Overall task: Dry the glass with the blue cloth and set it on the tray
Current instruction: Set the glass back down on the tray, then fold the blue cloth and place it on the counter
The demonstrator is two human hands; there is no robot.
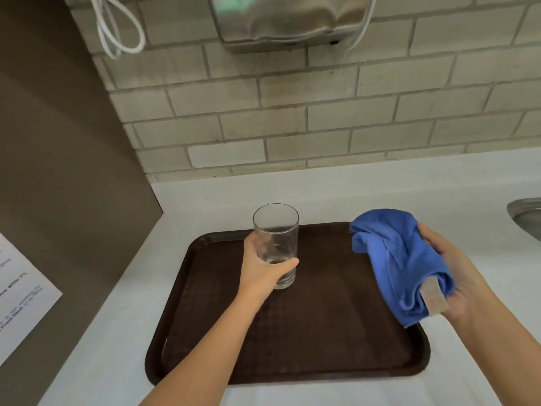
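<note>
Glass: a clear straight tumbler (275,244), upright, its long axis vertical, over the far-middle part of the tray; its base looks on or just above the tray floor, I cannot tell which
Left hand: the left hand (265,266) is wrapped round the lower half of the glass, thumb across the front, fingers behind
Right hand: the right hand (450,268) is clenched on the bunched blue cloth (401,265), which hangs over the tray's right rim, apart from the glass
Tray: a dark brown tray (307,341) lies flat on the white counter (123,303), bare apart from the glass
Key relation: the glass stands to the left of the cloth hand, mouth open upward; the left hand alone touches it, the cloth hand is near but separate
Stage, as I judge it: droplets seem to show low inside the glass, so either drying is yet to come or the glass is being set down
Next move needs: if drying, cloth brought leftward to the rim and down the vertical axis
</note>
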